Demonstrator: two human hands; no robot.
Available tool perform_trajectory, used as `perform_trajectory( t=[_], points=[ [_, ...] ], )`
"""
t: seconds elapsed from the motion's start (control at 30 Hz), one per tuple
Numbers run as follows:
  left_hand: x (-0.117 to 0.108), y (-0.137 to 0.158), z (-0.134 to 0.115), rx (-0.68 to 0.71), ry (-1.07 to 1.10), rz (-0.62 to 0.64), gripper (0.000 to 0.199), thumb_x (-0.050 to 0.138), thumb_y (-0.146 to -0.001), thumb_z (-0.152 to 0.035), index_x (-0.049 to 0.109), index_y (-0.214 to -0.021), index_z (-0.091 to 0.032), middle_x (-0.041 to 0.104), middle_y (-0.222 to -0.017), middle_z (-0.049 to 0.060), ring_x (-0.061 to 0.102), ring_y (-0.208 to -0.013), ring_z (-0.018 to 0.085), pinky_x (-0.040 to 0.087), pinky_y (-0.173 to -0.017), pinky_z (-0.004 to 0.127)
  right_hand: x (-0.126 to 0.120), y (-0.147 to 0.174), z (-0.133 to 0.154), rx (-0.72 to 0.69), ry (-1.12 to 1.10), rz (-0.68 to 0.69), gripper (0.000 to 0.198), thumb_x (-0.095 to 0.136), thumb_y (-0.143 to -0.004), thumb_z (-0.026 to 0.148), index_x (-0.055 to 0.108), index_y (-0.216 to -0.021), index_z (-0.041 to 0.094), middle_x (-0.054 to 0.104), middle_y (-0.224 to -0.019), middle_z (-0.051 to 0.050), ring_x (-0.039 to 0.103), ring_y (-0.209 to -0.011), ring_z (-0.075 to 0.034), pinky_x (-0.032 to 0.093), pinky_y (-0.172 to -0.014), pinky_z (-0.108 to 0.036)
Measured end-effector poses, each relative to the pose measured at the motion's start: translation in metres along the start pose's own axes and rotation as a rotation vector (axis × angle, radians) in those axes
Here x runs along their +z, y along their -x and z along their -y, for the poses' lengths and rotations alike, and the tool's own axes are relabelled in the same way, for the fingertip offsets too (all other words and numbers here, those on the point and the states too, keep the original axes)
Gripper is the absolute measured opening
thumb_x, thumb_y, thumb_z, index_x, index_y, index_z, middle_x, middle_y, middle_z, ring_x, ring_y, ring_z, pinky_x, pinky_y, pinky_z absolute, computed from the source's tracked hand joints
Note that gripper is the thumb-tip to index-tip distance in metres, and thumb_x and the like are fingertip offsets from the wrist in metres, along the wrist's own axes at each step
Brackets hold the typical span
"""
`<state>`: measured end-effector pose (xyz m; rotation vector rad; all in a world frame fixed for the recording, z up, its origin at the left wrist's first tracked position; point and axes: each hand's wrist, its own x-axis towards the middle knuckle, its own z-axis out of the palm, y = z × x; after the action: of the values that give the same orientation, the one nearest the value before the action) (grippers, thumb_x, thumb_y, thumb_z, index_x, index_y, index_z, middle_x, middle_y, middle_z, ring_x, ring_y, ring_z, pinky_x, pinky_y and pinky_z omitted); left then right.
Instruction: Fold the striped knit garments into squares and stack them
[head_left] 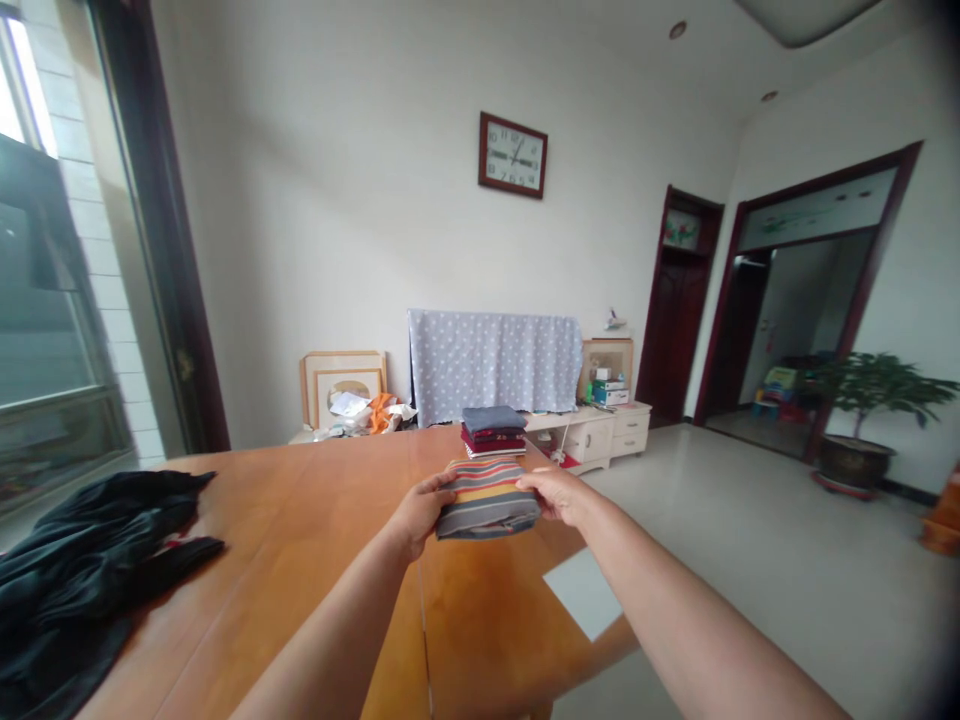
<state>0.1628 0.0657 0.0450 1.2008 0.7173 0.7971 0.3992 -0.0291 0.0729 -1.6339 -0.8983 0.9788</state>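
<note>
A folded striped garment (487, 497), with grey, yellow and red bands, is held between my two hands above the wooden table (300, 540). My left hand (424, 510) grips its left edge, thumb on top. On the right edge, my right hand (555, 492) closes with the thumb over the cloth; its other fingers are mostly hidden underneath. Just beyond the garment stands a stack of folded clothes (493, 432), blue-grey on top and dark red below.
Crumpled black clothing (97, 560) covers the table's left side. A white sheet (586, 592) lies near the right edge. Behind the table are a cloth-draped object (495, 365), a white cabinet (592, 440) and picture frames (345, 375). A potted plant (855, 460) stands at right.
</note>
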Motion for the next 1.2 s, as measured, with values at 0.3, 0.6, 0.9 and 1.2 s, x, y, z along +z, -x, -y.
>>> perform_trajectory(
  t=[0.3, 0.6, 0.9, 1.2],
  points=[
    [0.027, -0.132, -0.058, 0.130, -0.077, 0.013, 0.065, 0.072, -0.075, -0.017, 0.060, -0.139, -0.022, 0.072, -0.115, 0.008, 0.067, -0.083, 0.015, 0.052, -0.073, 0.023, -0.049, -0.132, 0.055, -0.100, -0.119, -0.032, 0.019, 0.074, -0.067, 0.026, 0.064, -0.082, 0.021, 0.068, -0.065, 0.002, 0.059, -0.057, -0.013, 0.043, -0.052, -0.021],
    [0.033, -0.255, -0.082, 0.144, -0.081, 0.020, 0.077, 0.067, -0.070, -0.014, 0.054, -0.145, -0.026, 0.070, -0.101, 0.004, 0.059, -0.069, 0.011, 0.045, -0.058, 0.020, -0.070, -0.266, 0.080, -0.131, -0.168, -0.138, 0.019, 0.073, -0.068, 0.030, 0.064, -0.083, 0.023, 0.066, -0.070, 0.004, 0.059, -0.062, -0.013, 0.043, -0.055, -0.023],
    [0.030, -0.323, -0.072, 0.118, -0.122, 0.000, 0.091, 0.065, -0.064, -0.009, 0.044, -0.151, -0.026, 0.069, -0.111, 0.005, 0.061, -0.079, 0.015, 0.048, -0.066, 0.023, -0.073, -0.339, 0.074, -0.100, -0.184, -0.135, 0.026, 0.075, -0.066, 0.033, 0.065, -0.088, 0.024, 0.068, -0.075, 0.003, 0.063, -0.068, -0.015, 0.047, -0.057, -0.024],
    [0.015, -0.362, -0.044, 0.068, -0.113, -0.050, 0.092, 0.065, -0.062, -0.008, 0.045, -0.150, -0.024, 0.067, -0.120, 0.007, 0.063, -0.084, 0.016, 0.050, -0.072, 0.024, -0.064, -0.384, 0.057, -0.034, -0.153, -0.114, 0.032, 0.075, -0.071, 0.034, 0.067, -0.100, 0.023, 0.072, -0.081, 0.001, 0.064, -0.065, -0.015, 0.049, -0.056, -0.024]
  ],
)
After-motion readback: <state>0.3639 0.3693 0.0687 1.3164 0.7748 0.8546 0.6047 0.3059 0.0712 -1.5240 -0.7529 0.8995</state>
